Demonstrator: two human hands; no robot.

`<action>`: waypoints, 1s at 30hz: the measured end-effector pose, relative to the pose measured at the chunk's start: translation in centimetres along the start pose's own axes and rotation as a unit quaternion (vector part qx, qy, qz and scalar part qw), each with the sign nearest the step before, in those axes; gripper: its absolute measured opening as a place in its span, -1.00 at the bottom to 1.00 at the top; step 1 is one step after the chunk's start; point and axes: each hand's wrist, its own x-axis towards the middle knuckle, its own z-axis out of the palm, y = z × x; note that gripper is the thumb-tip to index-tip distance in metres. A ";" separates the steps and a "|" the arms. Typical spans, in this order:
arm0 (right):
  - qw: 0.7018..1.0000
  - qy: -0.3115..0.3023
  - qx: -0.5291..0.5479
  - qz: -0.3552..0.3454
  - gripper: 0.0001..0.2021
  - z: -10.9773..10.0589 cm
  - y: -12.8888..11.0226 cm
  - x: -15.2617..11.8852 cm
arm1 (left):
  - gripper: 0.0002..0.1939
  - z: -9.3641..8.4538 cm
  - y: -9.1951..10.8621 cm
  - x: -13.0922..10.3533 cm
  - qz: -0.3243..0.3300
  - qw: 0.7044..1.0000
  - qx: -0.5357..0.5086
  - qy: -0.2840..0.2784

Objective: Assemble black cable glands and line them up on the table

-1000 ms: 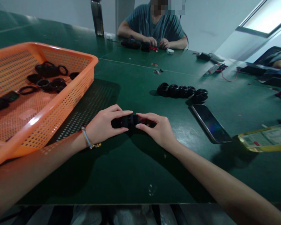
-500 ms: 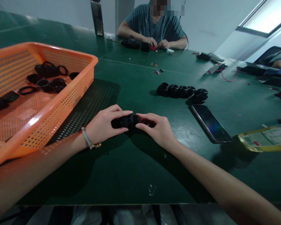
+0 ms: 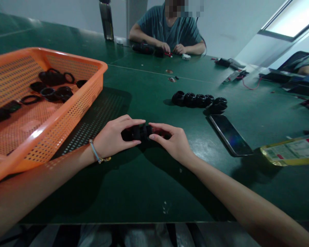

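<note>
A small black ribbed part (image 3: pixel 142 131) lies sideways just above the green table (image 3: pixel 144 192), between my two hands. My left hand (image 3: pixel 118 134), with a bracelet at the wrist, grips its left side between thumb and fingers. From the other side, the thumb and fingers of my right hand (image 3: pixel 171 139) pinch its right end. Beyond my hands, several black round fittings (image 3: pixel 195 99) stand in a row on the table.
An orange basket (image 3: pixel 79 115) holding black rings and fittings is at the left. A phone (image 3: pixel 231 134) and a yellow package (image 3: pixel 293 151) lie at the right. Across the table sits a person (image 3: pixel 167 31) near a dark bottle (image 3: pixel 106 21).
The black part has turned slightly between my fingers. My hands have stayed in nearly the same place.
</note>
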 end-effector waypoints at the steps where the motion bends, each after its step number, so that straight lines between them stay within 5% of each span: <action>1: 1.000 0.002 -0.001 -0.002 -0.72 0.0 0.0 0.0 | -0.56 0.0 0.0 0.0 0.002 1.000 -0.001 0.001; 30: 0.999 0.007 -0.030 -0.037 -0.60 -0.2 -0.1 -0.2 | -0.55 -0.1 0.1 0.0 0.000 1.000 -0.009 -0.001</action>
